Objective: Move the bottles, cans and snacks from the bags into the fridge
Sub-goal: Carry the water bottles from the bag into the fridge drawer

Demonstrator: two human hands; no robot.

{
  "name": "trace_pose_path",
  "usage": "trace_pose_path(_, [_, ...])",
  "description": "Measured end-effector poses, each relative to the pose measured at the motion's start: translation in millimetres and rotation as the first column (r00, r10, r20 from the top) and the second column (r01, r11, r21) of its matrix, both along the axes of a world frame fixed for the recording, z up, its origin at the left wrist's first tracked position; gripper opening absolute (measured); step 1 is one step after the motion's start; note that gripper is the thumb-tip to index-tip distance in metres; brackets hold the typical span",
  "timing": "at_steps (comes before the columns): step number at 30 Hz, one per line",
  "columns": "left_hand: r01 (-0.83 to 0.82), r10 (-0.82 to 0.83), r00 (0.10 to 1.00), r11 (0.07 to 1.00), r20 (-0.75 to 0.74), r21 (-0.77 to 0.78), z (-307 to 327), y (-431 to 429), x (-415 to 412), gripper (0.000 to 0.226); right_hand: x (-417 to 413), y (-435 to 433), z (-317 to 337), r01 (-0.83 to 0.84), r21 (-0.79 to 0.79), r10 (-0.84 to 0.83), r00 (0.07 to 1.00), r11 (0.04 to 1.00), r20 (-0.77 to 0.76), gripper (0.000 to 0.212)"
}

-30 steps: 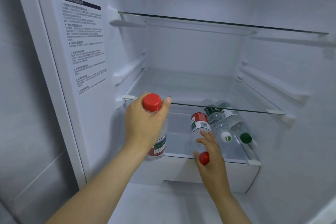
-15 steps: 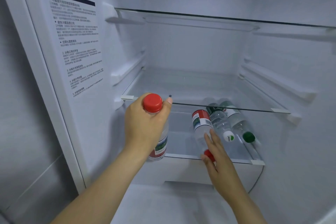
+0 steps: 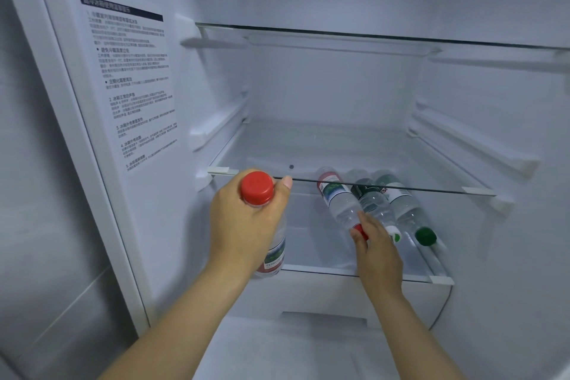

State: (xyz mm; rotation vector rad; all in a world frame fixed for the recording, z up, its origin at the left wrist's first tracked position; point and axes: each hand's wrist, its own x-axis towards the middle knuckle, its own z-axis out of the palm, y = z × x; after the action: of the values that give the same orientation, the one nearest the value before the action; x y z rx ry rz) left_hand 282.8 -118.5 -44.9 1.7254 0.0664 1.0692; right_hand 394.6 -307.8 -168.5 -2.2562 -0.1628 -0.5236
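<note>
Pushed deeper and rightward since half a second ago: lying red-capped bottle (image 3: 339,203), now right against the white-capped bottle (image 3: 374,205). Nearest, left hand (image 3: 246,225) curled round the neck of an upright bottle (image 3: 275,253), red cap up, held in front of the left end of the lower glass shelf (image 3: 308,270) in the fridge (image 3: 308,95). Right hand (image 3: 377,253) with fingers nearly straight, tips touching the lying bottle's cap and neck. Long axis front to back, cap toward the opening, base toward the rear wall. Same heading for the white-capped one and the green-capped bottle (image 3: 407,213) to its right, all three on that lower shelf. Crossing above them, front edge of the middle glass shelf (image 3: 401,187), just behind the upright bottle's cap. Higher and farther, upper glass shelf (image 3: 370,35). Printed sticker (image 3: 132,80) on the left wall.
</note>
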Motion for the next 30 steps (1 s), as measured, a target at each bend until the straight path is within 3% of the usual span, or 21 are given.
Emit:
trace_pose_path(8, [0.037, -0.019, 0.964, 0.997, -0.266, 0.062, 4.5, 11.6, -8.9, 0.04, -5.3, -2.6, -2.8, -0.007, 0.042, 0.007, 1.0, 0.999, 0.011, 0.048])
trace_pose_path(14, [0.094, 0.005, 0.883, 0.978, -0.47, 0.187, 13.6, 15.0, -25.7, 0.049, -14.1, -1.4, 4.5, 0.063, 0.21, -0.07, 0.997, 0.976, 0.025, 0.026])
trace_pose_path(17, [0.133, -0.049, 0.843, 0.984, -0.536, 0.119, 14.8, 17.9, -25.0, 0.055, -14.6, -0.9, 5.2, 0.069, 0.204, -0.077, 0.996, 0.976, 0.032, 0.029])
trace_pose_path(25, [0.176, -0.157, 0.881, 0.984, -0.447, 0.0, 13.7, 14.4, -27.5, 0.062, -13.4, -4.1, 4.3, 0.058, 0.183, -0.066, 0.997, 0.981, 0.036, 0.032])
trace_pose_path(30, [0.181, -0.213, 0.922, 0.975, -0.322, -0.125, 1.8, -11.1, -21.9, 0.025, -11.9, -5.7, 1.4, 0.042, 0.176, -0.049, 0.998, 0.984, 0.037, 0.033])
